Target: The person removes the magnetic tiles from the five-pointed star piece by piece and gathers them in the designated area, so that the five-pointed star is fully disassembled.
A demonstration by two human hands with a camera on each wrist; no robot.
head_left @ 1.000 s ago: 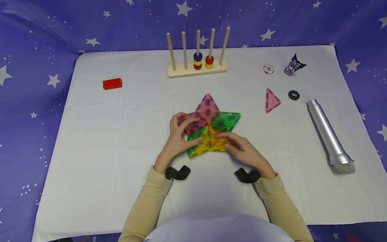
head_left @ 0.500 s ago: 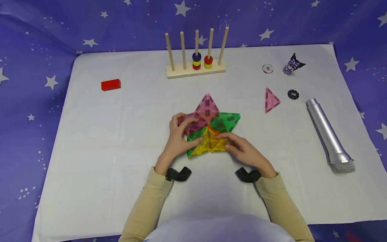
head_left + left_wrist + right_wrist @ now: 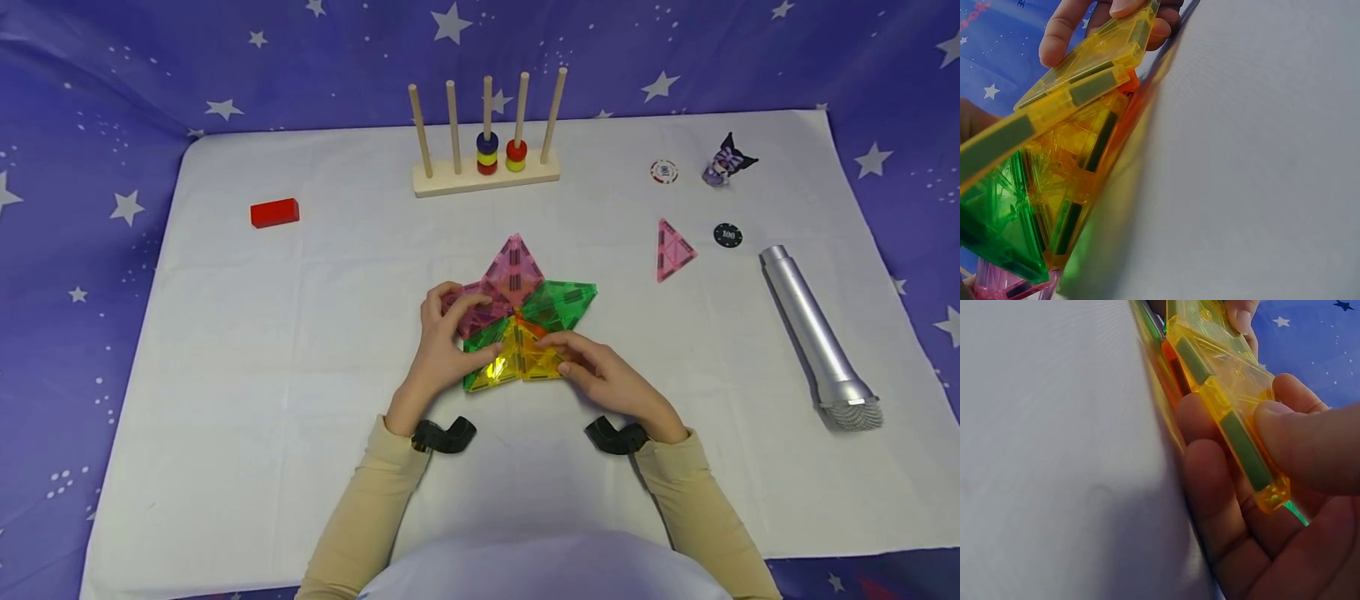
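Observation:
A star-like build of translucent magnetic tiles lies mid-table, with pink tiles [image 3: 514, 271] at the top and left, green tiles [image 3: 562, 304] on both sides and yellow triangle tiles in front. My left hand [image 3: 442, 346] spans its left side, gripping it with curved fingers at the pink point and the thumb at the left yellow tile [image 3: 501, 371]. Between thumb and fingers, my right hand [image 3: 611, 379] pinches the right yellow tile [image 3: 1244, 450]. In the left wrist view, the yellow tiles [image 3: 1094, 56] stand tilted above an orange and yellow layer. Fingers hide part of the build.
Behind stands a wooden peg rack [image 3: 487, 177] with coloured beads. A red block [image 3: 274, 213] lies far left. To the right are a loose pink triangle tile [image 3: 675, 252], two poker chips [image 3: 727, 235], a small figurine [image 3: 726, 162] and a silver microphone [image 3: 813, 333].
Both hands keep almost the same place and hold. A bright glint now shows on the left yellow tile, and the yellow tiles' tilt has changed slightly.

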